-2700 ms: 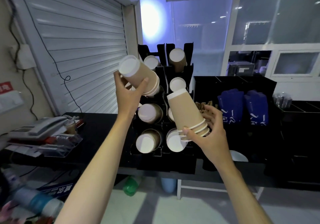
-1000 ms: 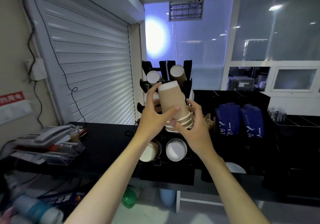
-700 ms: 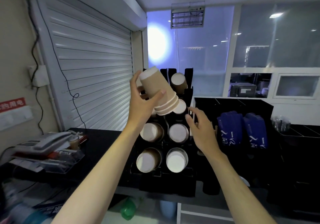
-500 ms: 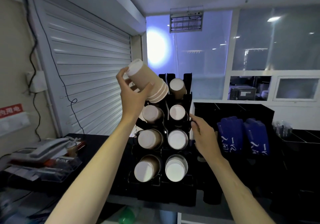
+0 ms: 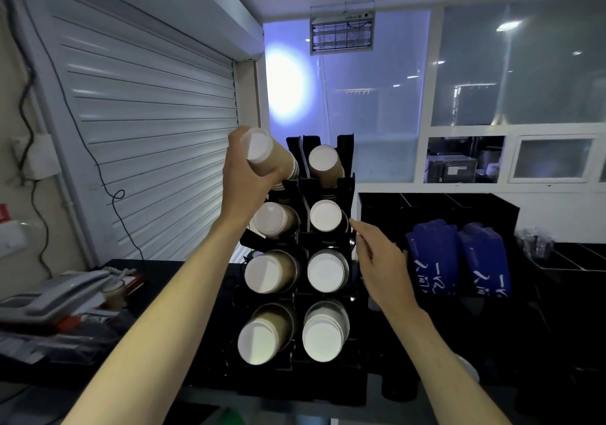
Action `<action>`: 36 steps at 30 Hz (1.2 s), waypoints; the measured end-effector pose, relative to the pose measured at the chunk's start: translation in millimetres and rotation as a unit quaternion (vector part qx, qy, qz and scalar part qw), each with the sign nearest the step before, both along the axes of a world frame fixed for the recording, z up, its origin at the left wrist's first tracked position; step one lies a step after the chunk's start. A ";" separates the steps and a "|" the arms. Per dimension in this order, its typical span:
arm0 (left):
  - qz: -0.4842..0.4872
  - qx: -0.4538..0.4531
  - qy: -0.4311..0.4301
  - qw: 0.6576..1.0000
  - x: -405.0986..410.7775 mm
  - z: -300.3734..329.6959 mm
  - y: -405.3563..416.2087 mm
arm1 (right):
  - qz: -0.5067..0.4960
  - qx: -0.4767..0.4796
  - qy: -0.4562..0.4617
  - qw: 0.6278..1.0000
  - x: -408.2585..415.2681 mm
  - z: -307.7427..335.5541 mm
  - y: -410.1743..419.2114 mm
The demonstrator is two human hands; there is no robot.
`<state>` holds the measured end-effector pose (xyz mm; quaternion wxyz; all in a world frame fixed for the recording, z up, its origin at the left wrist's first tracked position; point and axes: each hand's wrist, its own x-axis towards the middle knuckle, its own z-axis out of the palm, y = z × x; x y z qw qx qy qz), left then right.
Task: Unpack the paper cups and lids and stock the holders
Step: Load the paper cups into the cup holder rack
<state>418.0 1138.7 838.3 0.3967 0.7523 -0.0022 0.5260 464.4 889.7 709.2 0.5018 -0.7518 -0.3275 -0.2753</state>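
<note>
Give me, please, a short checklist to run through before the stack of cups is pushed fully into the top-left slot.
1. Left hand grips the cup stack firmly: ok.
2. Stack's open end points into the top-left slot of the black holder: ok.
3. Depth left in that slot: cannot tell.
4. Right hand steadies the holder: not ok, it is at the holder's right edge, contact unclear.
5. Other seven slots stocked: ok.
</note>
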 end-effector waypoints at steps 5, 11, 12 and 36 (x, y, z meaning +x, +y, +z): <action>0.041 0.041 0.013 0.998 11.3 2.3 -6.2 | 0.015 0.008 0.014 1.000 2.2 -1.8 -3.5; 0.053 0.040 0.051 0.997 22.5 1.8 -5.4 | 0.022 0.008 0.027 0.999 2.6 -1.9 -3.2; 0.062 0.046 0.065 0.995 24.4 0.3 -3.6 | 0.026 0.007 0.035 0.999 2.7 -1.9 -3.7; 0.103 0.173 0.238 0.950 -3.8 -9.2 -6.7 | -0.004 -0.123 0.111 0.986 -17.6 11.7 -19.8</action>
